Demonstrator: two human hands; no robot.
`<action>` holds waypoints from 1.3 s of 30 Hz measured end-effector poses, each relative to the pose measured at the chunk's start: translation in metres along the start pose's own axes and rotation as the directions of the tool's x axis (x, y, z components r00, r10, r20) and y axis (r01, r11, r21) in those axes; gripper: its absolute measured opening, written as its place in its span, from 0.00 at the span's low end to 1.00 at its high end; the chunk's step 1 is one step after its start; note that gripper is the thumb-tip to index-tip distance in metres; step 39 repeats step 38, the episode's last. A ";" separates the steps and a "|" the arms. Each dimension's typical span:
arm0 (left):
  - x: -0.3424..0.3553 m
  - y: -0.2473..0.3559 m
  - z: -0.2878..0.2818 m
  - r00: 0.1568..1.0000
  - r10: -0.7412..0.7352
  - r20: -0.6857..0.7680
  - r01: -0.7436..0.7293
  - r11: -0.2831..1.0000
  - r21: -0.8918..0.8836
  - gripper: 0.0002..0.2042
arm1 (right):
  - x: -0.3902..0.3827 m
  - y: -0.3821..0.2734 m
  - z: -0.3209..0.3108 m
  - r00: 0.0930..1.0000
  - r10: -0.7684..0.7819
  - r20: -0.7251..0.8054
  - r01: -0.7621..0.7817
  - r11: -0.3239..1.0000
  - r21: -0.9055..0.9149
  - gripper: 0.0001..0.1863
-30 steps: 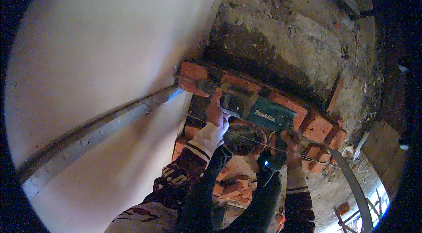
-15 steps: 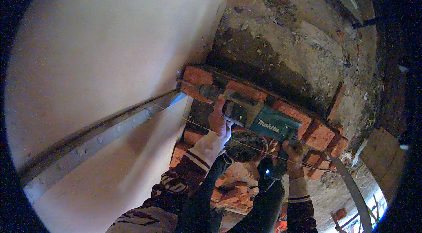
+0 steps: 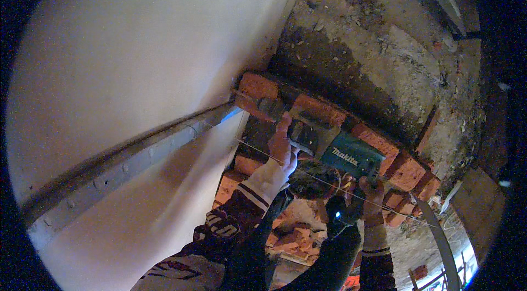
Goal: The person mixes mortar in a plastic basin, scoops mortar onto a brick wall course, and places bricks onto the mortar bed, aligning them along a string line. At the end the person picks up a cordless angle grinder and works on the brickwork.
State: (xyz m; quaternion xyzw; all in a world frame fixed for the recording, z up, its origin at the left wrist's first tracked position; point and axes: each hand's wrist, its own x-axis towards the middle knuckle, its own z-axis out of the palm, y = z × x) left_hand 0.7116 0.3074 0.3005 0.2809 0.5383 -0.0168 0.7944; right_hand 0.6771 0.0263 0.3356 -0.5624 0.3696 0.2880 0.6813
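A teal and black rotary hammer [image 3: 351, 155] lies level across the middle, over a low row of red bricks [image 3: 406, 172]. Its dark chuck end [image 3: 270, 107] and thin bit point left, toward the corner where the bricks meet the wall; the bit's tip is hard to make out. My left hand [image 3: 281, 145] is closed round the front handle. At the tool's rear end, my right hand [image 3: 372, 195] grips the rear handle. Whether a finger presses the trigger is hidden.
A pale wall [image 3: 137, 55] with a metal rail [image 3: 148, 151] stands at left. A thin string [image 3: 258, 150] runs across below the tool. Under my arms are a round dark bucket [image 3: 313, 182] and broken bricks [image 3: 293, 239]. A grey hose [image 3: 439, 236] curves at lower right.
The view has shifted, so the wall corner and bricks sit slightly farther right. My hands and the rotary hammer appear a little to the right too, with the same grip.
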 end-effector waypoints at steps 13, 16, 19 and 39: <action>0.004 -0.004 -0.001 0.996 0.033 0.082 -0.026 0.996 -0.080 0.22 | 0.006 -0.003 0.003 0.995 -0.059 0.084 0.055 0.998 0.042 0.13; 0.001 -0.001 0.001 0.997 -0.008 0.081 0.012 0.999 -0.046 0.23 | 0.001 -0.012 0.008 0.983 0.033 0.178 -0.036 0.999 0.016 0.14; 0.002 0.000 0.001 0.998 -0.019 0.061 0.020 0.999 -0.026 0.24 | 0.005 -0.013 0.010 0.979 -0.032 0.200 0.031 0.999 0.006 0.14; -0.124 -0.102 -0.030 0.796 -0.327 0.510 -0.446 0.252 0.859 0.32 | -0.001 -0.023 0.022 0.984 0.000 0.181 0.002 1.000 -0.015 0.15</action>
